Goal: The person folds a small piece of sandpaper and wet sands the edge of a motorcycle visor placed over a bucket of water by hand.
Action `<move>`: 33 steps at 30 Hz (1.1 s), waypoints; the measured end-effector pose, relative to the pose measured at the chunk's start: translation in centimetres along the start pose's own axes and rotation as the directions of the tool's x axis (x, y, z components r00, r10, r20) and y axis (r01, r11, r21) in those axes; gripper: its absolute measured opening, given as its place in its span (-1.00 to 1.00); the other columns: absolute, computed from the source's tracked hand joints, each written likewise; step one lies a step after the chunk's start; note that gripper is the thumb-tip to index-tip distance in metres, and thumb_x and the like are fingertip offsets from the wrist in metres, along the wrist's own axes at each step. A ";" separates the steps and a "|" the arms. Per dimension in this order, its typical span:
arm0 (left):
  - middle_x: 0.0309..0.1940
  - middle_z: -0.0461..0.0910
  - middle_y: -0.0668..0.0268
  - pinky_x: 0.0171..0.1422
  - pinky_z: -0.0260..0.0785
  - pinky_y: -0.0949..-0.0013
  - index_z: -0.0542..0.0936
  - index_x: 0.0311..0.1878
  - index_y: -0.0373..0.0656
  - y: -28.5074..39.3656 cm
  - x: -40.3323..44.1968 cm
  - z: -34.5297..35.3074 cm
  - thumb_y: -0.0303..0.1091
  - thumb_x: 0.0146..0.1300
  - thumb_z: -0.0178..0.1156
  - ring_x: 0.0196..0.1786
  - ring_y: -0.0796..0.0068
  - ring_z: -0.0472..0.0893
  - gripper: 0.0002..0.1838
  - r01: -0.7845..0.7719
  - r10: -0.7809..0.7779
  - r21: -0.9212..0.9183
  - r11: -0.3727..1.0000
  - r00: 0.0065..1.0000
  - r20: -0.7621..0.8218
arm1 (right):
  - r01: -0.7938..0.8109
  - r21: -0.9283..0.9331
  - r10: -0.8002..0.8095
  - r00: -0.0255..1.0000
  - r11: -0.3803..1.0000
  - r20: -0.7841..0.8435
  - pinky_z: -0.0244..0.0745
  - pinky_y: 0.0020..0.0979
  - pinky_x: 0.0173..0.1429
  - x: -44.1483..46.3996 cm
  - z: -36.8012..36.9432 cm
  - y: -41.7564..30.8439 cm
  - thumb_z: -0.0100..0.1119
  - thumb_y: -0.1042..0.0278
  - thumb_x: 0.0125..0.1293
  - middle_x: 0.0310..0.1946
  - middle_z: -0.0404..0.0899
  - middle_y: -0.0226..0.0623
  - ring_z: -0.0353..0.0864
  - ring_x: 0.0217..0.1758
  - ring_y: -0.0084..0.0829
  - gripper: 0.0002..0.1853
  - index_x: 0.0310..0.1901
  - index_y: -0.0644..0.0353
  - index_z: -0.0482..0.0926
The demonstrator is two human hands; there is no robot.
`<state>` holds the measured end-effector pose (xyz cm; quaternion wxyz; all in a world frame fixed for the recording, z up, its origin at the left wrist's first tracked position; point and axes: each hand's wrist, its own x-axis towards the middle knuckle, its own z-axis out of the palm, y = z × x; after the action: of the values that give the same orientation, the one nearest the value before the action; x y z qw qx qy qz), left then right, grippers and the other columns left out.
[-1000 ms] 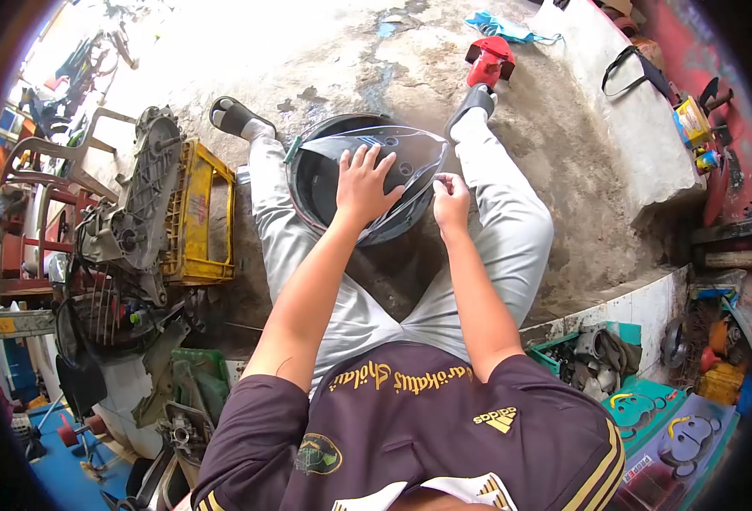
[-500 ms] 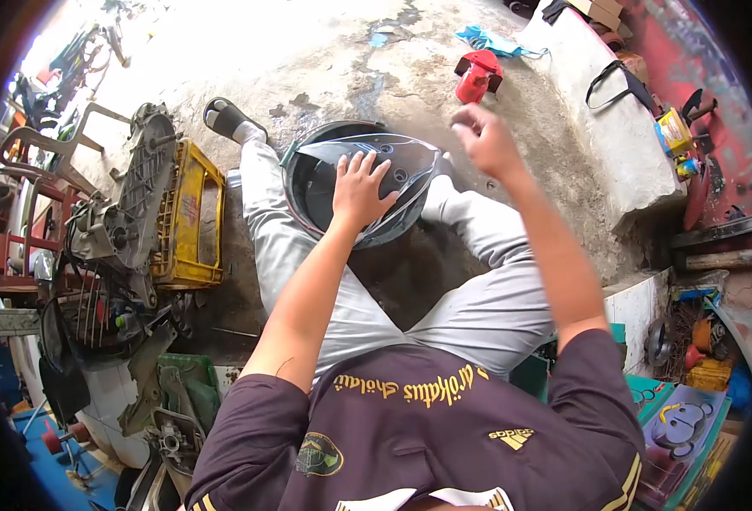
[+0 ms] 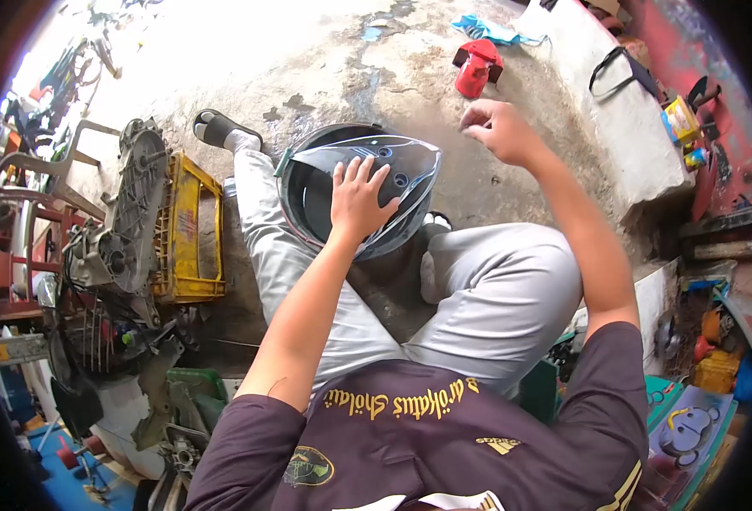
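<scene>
A clear, pointed plastic piece with dark and blue edging [image 3: 414,153] lies across the top of a round black tub [image 3: 301,192]. My left hand [image 3: 359,200] rests palm down on this piece, its fingers spread. Up and to the right, away from the tub, my right hand [image 3: 503,134] hangs over the concrete floor with fingers curled together. Whether anything small is between those fingers cannot be made out. The red plastic part [image 3: 478,70] on the floor is the thing nearest to it.
At the left stand a yellow crate [image 3: 190,230], a metal engine casing [image 3: 133,204] and a chair frame. A blue cloth [image 3: 485,30] lies beyond the red part. A concrete ledge [image 3: 593,111] runs along the right. My legs flank the tub.
My right hand has left the plastic piece's edge and moved up and right. My right leg has folded inward, its knee out to the right. My left hand stays on the piece.
</scene>
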<state>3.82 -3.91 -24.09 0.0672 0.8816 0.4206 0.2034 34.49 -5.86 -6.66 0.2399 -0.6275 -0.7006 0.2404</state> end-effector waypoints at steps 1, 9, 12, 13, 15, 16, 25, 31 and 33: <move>0.58 0.51 0.08 0.82 -0.04 -0.17 0.64 0.49 0.08 -0.1 0.0 0.2 0.19 0.26 0.44 0.66 0.00 0.38 -0.24 -0.009 0.009 0.008 1.000 1.000 0.013 | -0.074 0.051 0.069 0.994 0.996 0.089 0.64 -0.33 0.01 0.2 0.5 0.6 0.41 0.48 0.37 -0.29 0.79 -0.23 0.76 -0.20 -0.40 -0.87 -0.11 0.33 0.74; 0.57 0.52 0.09 0.82 -0.06 -0.20 0.65 0.49 0.08 0.2 0.1 -0.1 0.20 0.25 0.44 0.66 0.00 0.38 -0.23 -0.005 0.005 0.022 1.000 1.000 0.010 | 0.013 -0.139 -0.003 0.998 0.990 0.068 0.61 -0.20 -0.04 0.6 1.4 1.4 0.37 0.45 0.32 -0.33 0.74 -0.10 0.72 -0.25 -0.23 -0.88 -0.17 0.28 0.72; 0.58 0.51 0.10 0.83 -0.07 -0.20 0.65 0.49 0.08 0.1 0.1 0.1 0.20 0.25 0.44 0.67 0.01 0.37 -0.23 -0.010 0.010 0.024 1.000 1.000 0.009 | -0.039 -0.194 0.044 0.999 0.980 0.022 0.60 -0.15 -0.05 0.4 1.2 2.6 0.36 0.47 0.31 -0.34 0.73 -0.10 0.71 -0.26 -0.19 -0.90 -0.18 0.27 0.72; 0.58 0.51 0.10 0.83 -0.07 -0.20 0.65 0.49 0.08 0.2 0.1 0.0 0.20 0.25 0.44 0.67 0.01 0.37 -0.23 -0.016 0.016 0.027 1.000 1.000 0.008 | -0.037 -0.208 0.041 0.999 0.977 0.016 0.62 -0.12 -0.01 0.2 1.0 2.8 0.35 0.48 0.28 -0.28 0.76 -0.05 0.75 -0.17 -0.11 -0.89 -0.17 0.25 0.74; 0.56 0.53 0.09 0.81 -0.03 -0.21 0.66 0.47 0.09 0.3 0.0 -0.1 0.20 0.26 0.42 0.65 0.01 0.40 -0.25 -0.018 0.018 0.030 0.999 1.000 -0.005 | -0.036 -0.216 0.038 0.999 0.976 0.005 0.64 -0.08 0.04 0.0 0.8 2.9 0.35 0.49 0.26 -0.22 0.78 -0.01 0.79 -0.08 -0.03 -0.86 -0.16 0.24 0.76; 0.56 0.53 0.09 0.81 -0.03 -0.21 0.66 0.47 0.09 0.3 0.0 -0.2 0.20 0.26 0.42 0.65 0.01 0.40 -0.25 -0.022 0.022 0.034 0.999 1.000 -0.001 | -0.065 -0.201 0.068 0.998 0.977 0.006 0.64 -0.08 0.04 0.0 0.7 2.7 0.35 0.50 0.25 -0.22 0.79 0.01 0.80 -0.08 -0.02 -0.86 -0.16 0.24 0.76; 0.60 0.48 0.12 0.83 -0.07 -0.20 0.61 0.52 0.08 0.7 0.1 -0.4 0.23 0.30 0.40 0.69 0.03 0.34 -0.22 -0.003 -0.002 0.078 0.997 0.998 0.065 | -0.049 -0.217 0.052 0.999 0.975 0.006 0.68 -0.07 0.09 -0.6 0.8 3.6 0.38 0.53 0.23 -0.19 0.82 0.05 0.83 -0.05 0.03 -0.84 -0.15 0.25 0.79; 0.60 0.48 0.12 0.81 -0.06 -0.20 0.57 0.56 0.11 0.6 0.0 -0.3 0.24 0.32 0.37 0.69 0.04 0.34 -0.20 -0.024 0.018 0.099 0.995 0.998 0.052 | -0.059 -0.233 0.071 0.996 0.971 0.046 0.68 -0.06 0.10 -0.2 0.8 4.8 0.38 0.51 0.22 -0.17 0.82 0.03 0.83 -0.01 0.01 -0.83 -0.15 0.24 0.81; 0.57 0.49 0.07 0.75 0.06 -0.22 0.49 0.63 0.14 0.8 0.4 -0.4 0.26 0.34 0.35 0.62 -0.03 0.39 -0.16 -0.049 0.042 0.131 0.990 0.998 0.055 | -0.060 -0.223 0.073 0.996 0.973 0.047 0.68 -0.06 0.10 -0.3 0.8 4.8 0.38 0.50 0.23 -0.17 0.82 0.02 0.83 -0.01 -0.01 -0.83 -0.15 0.23 0.81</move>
<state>4.41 -4.18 -23.34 0.0147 0.8985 0.4110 0.1535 37.71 -5.68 -10.38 0.1409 -0.6666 -0.7079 0.1859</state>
